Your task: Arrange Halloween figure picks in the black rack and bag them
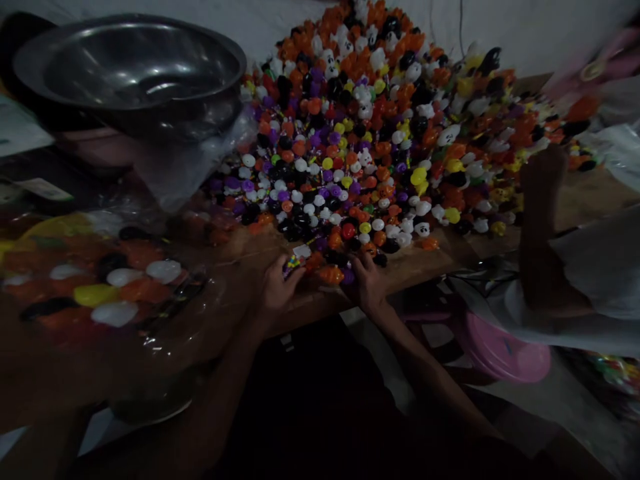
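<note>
My left hand [280, 285] is at the front edge of the wooden table, its fingers closed around a small bundle of sticks with a yellow, purple and green pattern [292, 264]. A white piece [302, 251] shows just beyond it. To the right, my right hand [369, 283] has its fingers bent down among small plastic figures; what they pinch is hidden. Between the hands lie an orange figure [331, 275] and a purple figure [348, 276]. Behind them rises a big heap of figures [350, 160] in orange, white, black, purple and yellow.
A metal basin [150, 73] stands at the upper left above a clear plastic bag. Bagged figures [115, 280] lie at left on the table [240, 263]. At right, another person's arm [545, 200] reaches near the heap, above a pink stool [505, 350].
</note>
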`<state>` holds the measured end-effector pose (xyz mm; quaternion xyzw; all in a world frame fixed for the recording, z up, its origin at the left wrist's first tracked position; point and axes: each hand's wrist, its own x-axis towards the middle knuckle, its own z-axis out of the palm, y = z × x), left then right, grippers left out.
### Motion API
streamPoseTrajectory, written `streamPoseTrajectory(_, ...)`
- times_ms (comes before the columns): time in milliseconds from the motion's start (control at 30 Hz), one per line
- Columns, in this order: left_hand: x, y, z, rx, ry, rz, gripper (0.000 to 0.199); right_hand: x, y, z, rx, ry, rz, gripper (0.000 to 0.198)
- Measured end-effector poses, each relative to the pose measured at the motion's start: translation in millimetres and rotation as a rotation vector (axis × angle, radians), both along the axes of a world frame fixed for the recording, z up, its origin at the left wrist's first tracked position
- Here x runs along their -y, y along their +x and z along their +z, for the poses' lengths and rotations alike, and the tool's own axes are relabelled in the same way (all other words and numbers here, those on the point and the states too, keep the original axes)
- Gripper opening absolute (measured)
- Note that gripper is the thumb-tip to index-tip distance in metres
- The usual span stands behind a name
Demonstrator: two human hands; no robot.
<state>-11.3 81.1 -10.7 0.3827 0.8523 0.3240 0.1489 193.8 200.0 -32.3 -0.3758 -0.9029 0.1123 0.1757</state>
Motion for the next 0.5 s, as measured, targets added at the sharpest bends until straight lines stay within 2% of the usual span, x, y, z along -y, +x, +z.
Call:
streamPoseTrajectory(133,0,15,-6.2,0.097,0.037,-0.034,0.03,0,3,-13,-0.156,0.035,0.044,0.05)
streamPoseTrajectory(267,-7,11,-10.4,0.207,0.097,0.005,0.025,-3,1,-14,-0.229,0.065,0.035,0.043)
streamPoseTrajectory(367,-14,8,-11.4,0.351,0.157,0.046,0.025,-8,-3,-14,-0.29,0.062,0.061,0.045)
streamPoseTrajectory(500,-22,17,-3.2,0.648,0.305,0.027,0.051,-12,-10,-23,-0.449,-0.017,0.188,0.051)
